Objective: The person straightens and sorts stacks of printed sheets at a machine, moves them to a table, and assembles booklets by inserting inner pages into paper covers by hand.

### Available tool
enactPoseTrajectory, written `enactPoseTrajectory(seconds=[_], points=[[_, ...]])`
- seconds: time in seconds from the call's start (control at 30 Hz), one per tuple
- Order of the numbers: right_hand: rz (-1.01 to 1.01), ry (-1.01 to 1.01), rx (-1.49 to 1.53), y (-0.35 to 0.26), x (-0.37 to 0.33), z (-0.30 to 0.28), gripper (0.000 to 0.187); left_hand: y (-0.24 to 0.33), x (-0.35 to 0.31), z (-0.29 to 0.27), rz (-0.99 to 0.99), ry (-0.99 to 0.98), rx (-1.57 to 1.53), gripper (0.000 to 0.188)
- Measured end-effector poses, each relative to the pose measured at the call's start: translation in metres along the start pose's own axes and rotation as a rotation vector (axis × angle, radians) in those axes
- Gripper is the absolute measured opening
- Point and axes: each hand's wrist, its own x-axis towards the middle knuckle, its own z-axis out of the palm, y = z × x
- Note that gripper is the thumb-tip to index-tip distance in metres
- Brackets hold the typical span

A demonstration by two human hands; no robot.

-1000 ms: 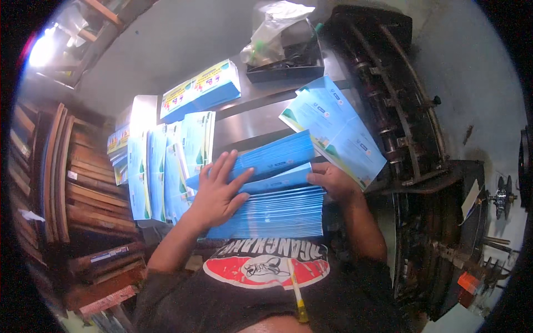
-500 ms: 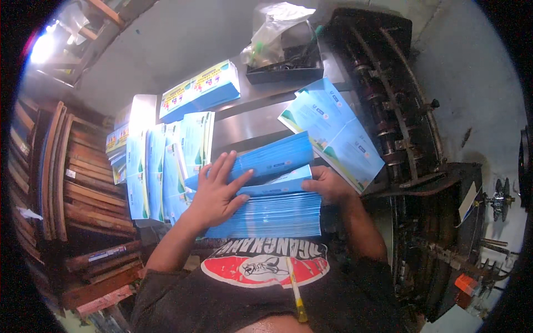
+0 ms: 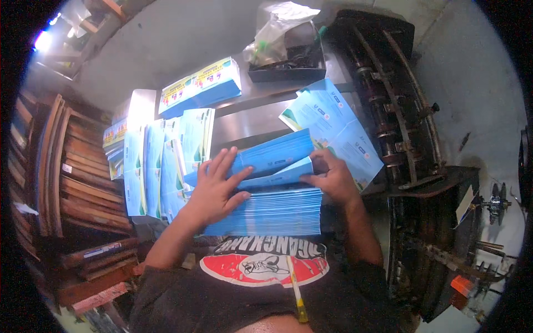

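Note:
In front of me lies a thick row of folded blue leaflets, their folded edges lined up toward my body. Beyond it, a tilted bundle of folded blue leaflets leans away. Between these two, a single folded leaflet stands slightly bowed. My left hand lies across the left ends of the leaflets, fingers spread and palm down. At the right end of the single leaflet, my right hand grips its edge between thumb and fingers.
Flat blue sheets lie at right. Upright leaflet stacks line the left, and a yellow-topped stack sits farther back. A black box holds a plastic bag. Dark machinery stands right; wooden boards fill a left rack.
My right hand has moved slightly up, its fingers now higher around the single leaflet's end, which has lifted and bowed. My left hand stays spread in nearly the same place.

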Motion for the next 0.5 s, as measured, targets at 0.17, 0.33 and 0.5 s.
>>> enactPoseTrajectory(seconds=[0.17, 0.33, 0.5], points=[[-0.41, 0.038, -0.663, -0.01, 0.006, -0.012, 0.044, -0.002, 0.0, -0.002, -0.002, 0.021, -0.05, 0.048], [-0.487, 0.102, -0.349, 0.009, 0.006, -0.008, 0.04, -0.006, -0.003, 0.002, 0.03, 0.034, -0.016, 0.046], [-0.392, 0.21, 0.067, 0.023, 0.001, -0.02, 0.028, -0.015, 0.001, -0.012, 0.052, 0.057, -0.11, 0.052]])
